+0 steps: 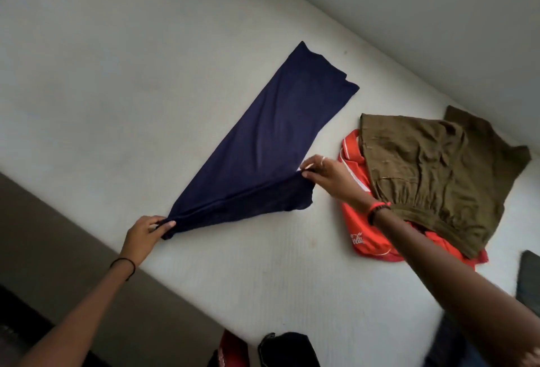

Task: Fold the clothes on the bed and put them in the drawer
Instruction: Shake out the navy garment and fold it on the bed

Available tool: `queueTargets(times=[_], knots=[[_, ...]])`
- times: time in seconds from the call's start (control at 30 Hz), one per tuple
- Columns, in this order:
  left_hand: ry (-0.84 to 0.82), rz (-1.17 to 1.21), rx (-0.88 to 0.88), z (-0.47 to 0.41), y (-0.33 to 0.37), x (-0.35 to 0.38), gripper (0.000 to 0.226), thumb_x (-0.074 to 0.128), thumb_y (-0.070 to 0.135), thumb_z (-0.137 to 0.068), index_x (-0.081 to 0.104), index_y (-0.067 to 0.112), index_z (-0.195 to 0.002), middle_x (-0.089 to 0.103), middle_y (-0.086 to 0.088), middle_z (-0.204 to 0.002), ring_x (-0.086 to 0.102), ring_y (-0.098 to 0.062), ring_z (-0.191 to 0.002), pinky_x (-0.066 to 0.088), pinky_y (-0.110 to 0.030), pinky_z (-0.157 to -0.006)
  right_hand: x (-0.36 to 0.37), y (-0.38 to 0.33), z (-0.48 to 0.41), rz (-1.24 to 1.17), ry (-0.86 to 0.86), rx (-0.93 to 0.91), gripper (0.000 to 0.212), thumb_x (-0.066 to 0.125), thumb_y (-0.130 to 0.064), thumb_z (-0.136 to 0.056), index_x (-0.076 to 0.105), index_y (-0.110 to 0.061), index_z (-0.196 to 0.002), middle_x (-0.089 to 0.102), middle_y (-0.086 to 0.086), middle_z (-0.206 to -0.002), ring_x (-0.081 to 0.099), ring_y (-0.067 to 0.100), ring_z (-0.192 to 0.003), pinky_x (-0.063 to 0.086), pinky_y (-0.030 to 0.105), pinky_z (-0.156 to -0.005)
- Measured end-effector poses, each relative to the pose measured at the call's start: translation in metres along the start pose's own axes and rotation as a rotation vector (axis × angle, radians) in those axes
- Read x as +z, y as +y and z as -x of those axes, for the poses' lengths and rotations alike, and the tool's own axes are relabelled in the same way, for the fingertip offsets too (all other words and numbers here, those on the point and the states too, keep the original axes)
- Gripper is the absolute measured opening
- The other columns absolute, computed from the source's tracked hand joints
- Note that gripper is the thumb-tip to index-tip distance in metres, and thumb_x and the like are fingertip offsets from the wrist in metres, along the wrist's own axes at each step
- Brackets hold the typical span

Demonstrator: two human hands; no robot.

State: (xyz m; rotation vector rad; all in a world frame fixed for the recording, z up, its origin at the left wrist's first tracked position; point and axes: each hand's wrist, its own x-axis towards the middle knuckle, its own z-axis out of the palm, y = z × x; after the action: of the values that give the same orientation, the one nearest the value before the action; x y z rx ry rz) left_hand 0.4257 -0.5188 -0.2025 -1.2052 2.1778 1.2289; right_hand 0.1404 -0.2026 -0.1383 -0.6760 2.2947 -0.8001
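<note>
Head view. Landmark: navy garment (263, 138), a long narrow strip laid flat on the white bed (117, 74), far end flat, near end lifted.

Step in hand: folding, judged mid-fold; the garment is already narrowed lengthwise and not yet folded short. No drawer in sight.

Left hand (143, 236): at the garment's near corner, fingers closed, pinching the fabric; forearm reaching in from below, black band at the wrist.

Right hand (324, 175): at the garment's near right edge, thumb and fingertips pinched on the cloth, ring visible; orange-and-black bracelet on the wrist.

Next move, judged: carry the near end over toward the far end, both pinches kept level.

Right of the garment: olive garment (432, 173) lying over a red shirt (368, 238), both unfolded.
</note>
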Motion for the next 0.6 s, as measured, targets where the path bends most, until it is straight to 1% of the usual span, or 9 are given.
queueTargets(times=[0.1, 0.2, 0.27, 0.3, 0.37, 0.4, 0.47, 0.53, 0.6], knots=[[-0.001, -0.016, -0.019, -0.007, 0.002, -0.003, 0.021, 0.070, 0.026, -0.083, 0.072, 0.008, -0.093, 0.067, -0.009, -0.094, 0.062, -0.019, -0.080, 0.045, -0.008, -0.060, -0.013, -0.012, -0.068, 0.003, -0.085, -0.002, 0.018, 0.070, -0.011, -0.084, 0.065, -0.008, -0.101, 0.066, -0.002, -0.091, 0.057, -0.005, -0.070, 0.042, 0.012, -0.071], [0.012, 0.020, -0.087, -0.017, 0.003, 0.002, 0.023, 0.072, 0.014, -0.082, 0.066, 0.003, -0.102, 0.060, -0.012, -0.101, 0.057, -0.021, -0.085, 0.044, -0.002, -0.050, -0.013, -0.030, -0.123, 0.090, -0.129, -0.028, 0.023, 0.072, -0.013, -0.082, 0.066, -0.008, -0.103, 0.063, -0.004, -0.089, 0.055, 0.005, -0.074, 0.039, 0.004, -0.063], [0.009, 0.064, -0.119, -0.024, 0.003, 0.004, 0.027, 0.073, 0.012, -0.081, 0.064, 0.003, -0.104, 0.061, -0.013, -0.102, 0.057, -0.021, -0.090, 0.047, -0.006, -0.051, -0.007, -0.039, -0.154, 0.158, -0.144, -0.041, 0.025, 0.072, -0.011, -0.081, 0.066, -0.005, -0.105, 0.063, 0.000, -0.095, 0.057, 0.012, -0.083, 0.040, 0.002, -0.065], [-0.002, 0.072, -0.134, -0.027, 0.003, 0.003, 0.028, 0.074, 0.012, -0.080, 0.064, 0.004, -0.105, 0.062, -0.014, -0.101, 0.057, -0.022, -0.090, 0.050, -0.013, -0.058, -0.001, -0.040, -0.168, 0.200, -0.144, -0.035, 0.026, 0.071, -0.011, -0.082, 0.065, -0.005, -0.106, 0.064, 0.003, -0.098, 0.059, 0.015, -0.087, 0.040, 0.004, -0.069], [-0.039, 0.042, -0.151, -0.034, 0.007, 0.000, 0.030, 0.074, 0.013, -0.080, 0.063, 0.004, -0.106, 0.063, -0.015, -0.102, 0.057, -0.024, -0.094, 0.048, -0.027, -0.075, 0.011, -0.043, -0.187, 0.280, -0.096, 0.001, 0.022, 0.063, -0.010, -0.085, 0.063, -0.007, -0.107, 0.066, 0.009, -0.107, 0.061, 0.024, -0.098, 0.045, 0.021, -0.082], [-0.079, 0.026, -0.163, -0.037, 0.009, -0.002, 0.031, 0.074, 0.014, -0.080, 0.063, 0.003, -0.108, 0.062, -0.014, -0.103, 0.057, -0.024, -0.097, 0.045, -0.029, -0.079, 0.018, -0.045, -0.189, 0.313, -0.044, 0.020, 0.021, 0.057, -0.010, -0.087, 0.061, -0.007, -0.108, 0.064, 0.011, -0.109, 0.060, 0.027, -0.101, 0.046, 0.029, -0.085], [-0.180, 0.008, -0.205, -0.042, 0.018, -0.007, 0.029, 0.072, 0.016, -0.082, 0.062, 0.005, -0.107, 0.060, -0.011, -0.100, 0.055, -0.022, -0.093, 0.044, -0.027, -0.073, 0.037, -0.052, -0.177, 0.361, 0.112, -0.010, 0.023, 0.046, -0.011, -0.091, 0.060, -0.006, -0.109, 0.062, 0.014, -0.111, 0.056, 0.032, -0.102, 0.046, 0.039, -0.085], [-0.287, -0.037, -0.250, -0.045, 0.026, -0.014, 0.020, 0.071, 0.018, -0.083, 0.063, 0.007, -0.098, 0.058, -0.007, -0.087, 0.051, -0.018, -0.078, 0.039, -0.024, -0.059, 0.065, -0.065, -0.145, 0.346, 0.219, -0.122, 0.027, 0.043, -0.012, -0.094, 0.062, -0.002, -0.110, 0.063, 0.016, -0.112, 0.056, 0.034, -0.105, 0.045, 0.043, -0.087], [-0.394, -0.072, -0.291, -0.047, 0.035, -0.023, 0.018, 0.069, 0.021, -0.085, 0.062, 0.006, -0.078, 0.051, -0.004, -0.070, 0.045, -0.016, -0.064, 0.035, -0.023, -0.056, 0.105, -0.078, -0.100, 0.305, 0.121, -0.255, 0.038, 0.053, -0.021, -0.092, 0.056, -0.001, -0.124, 0.057, 0.019, -0.129, 0.049, 0.035, -0.122, 0.037, 0.042, -0.102]])
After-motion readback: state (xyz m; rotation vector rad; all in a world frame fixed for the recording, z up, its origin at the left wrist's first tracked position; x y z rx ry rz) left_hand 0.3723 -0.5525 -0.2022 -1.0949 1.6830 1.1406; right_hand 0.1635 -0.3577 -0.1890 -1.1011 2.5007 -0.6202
